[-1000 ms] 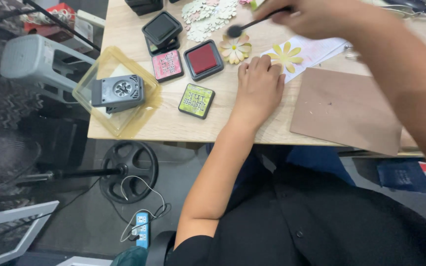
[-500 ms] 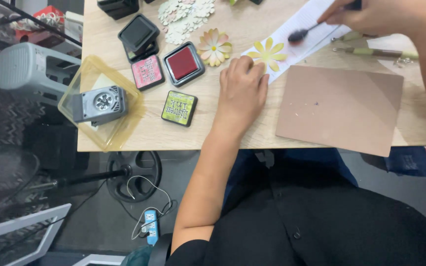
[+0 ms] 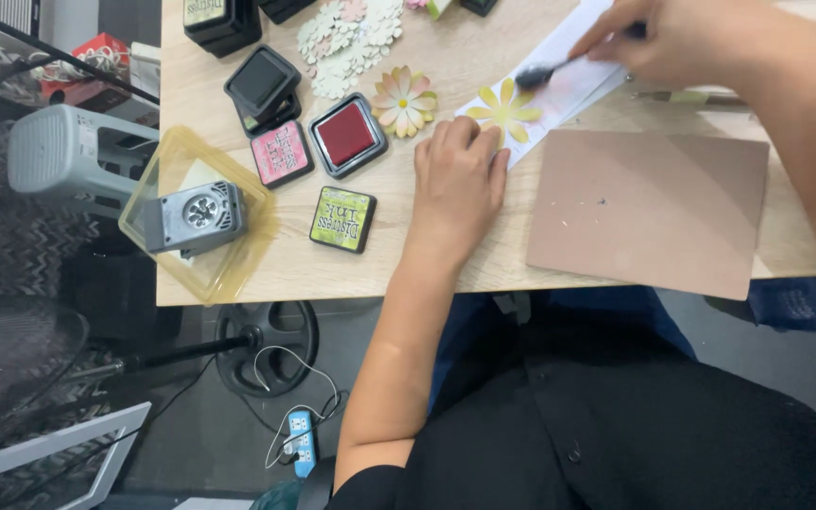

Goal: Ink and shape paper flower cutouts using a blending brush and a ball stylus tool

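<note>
My left hand (image 3: 459, 179) lies flat on the wooden table (image 3: 446, 264), its fingertips pinning the edge of a white paper strip (image 3: 559, 90) beside a yellow paper flower (image 3: 504, 111). Farther back my right hand (image 3: 682, 38) grips a small round blending brush (image 3: 538, 74), whose dark head rests on the strip just past the yellow flower. A second flower (image 3: 404, 99), yellow with pink tips, sits to the left of the strip.
An open red ink pad (image 3: 348, 135), a pink pad (image 3: 280, 152), a green pad (image 3: 342, 218) and black pads (image 3: 262, 82) lie left of my hand. A grey punch (image 3: 195, 216) sits in a clear yellow tray (image 3: 238, 269). A brown mat (image 3: 649, 210) lies right; pale cut-out flowers (image 3: 347, 38) behind.
The view has shifted, so everything sits lower and further right in frame. My right hand has brought the brush down onto the white strip near the yellow flower. My left hand stays pressed flat.
</note>
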